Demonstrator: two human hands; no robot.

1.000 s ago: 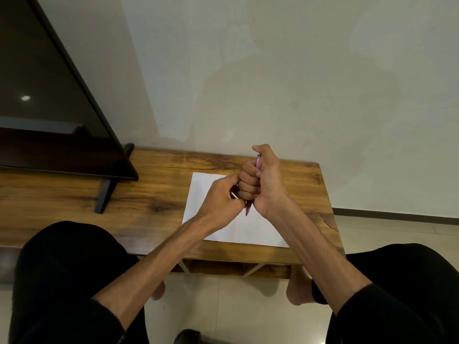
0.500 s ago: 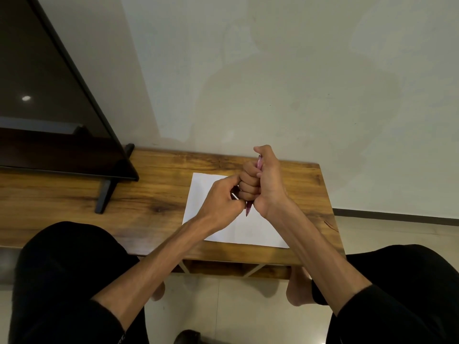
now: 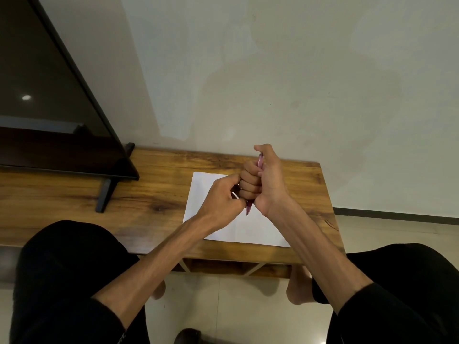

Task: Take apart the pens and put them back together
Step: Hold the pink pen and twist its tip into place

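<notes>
while right hand (image 3: 267, 184) fists slim pink pen (image 3: 249, 206), wood-grain table (image 3: 149, 194)

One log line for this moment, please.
right hand: grips pink pen | left hand: pinches thin white part | over paper

This looks like a room in a home, a living room most likely. A low wooden desk (image 3: 161, 194) with a strong grain stands against a plain, pale painted wall (image 3: 273, 70) that carries faint stains. At the upper left of the frame a large flat dark screen (image 3: 44, 95), a television by the look of it, stands on the desk on a black foot (image 3: 105, 194). The floor (image 3: 223, 306), along the bottom of the frame, is of pale glossy tiles, with a dark skirting strip (image 3: 397, 216) at the right where wall meets floor. The person sits low in front of the desk with bare feet (image 3: 298, 286) on the tiles.
</notes>
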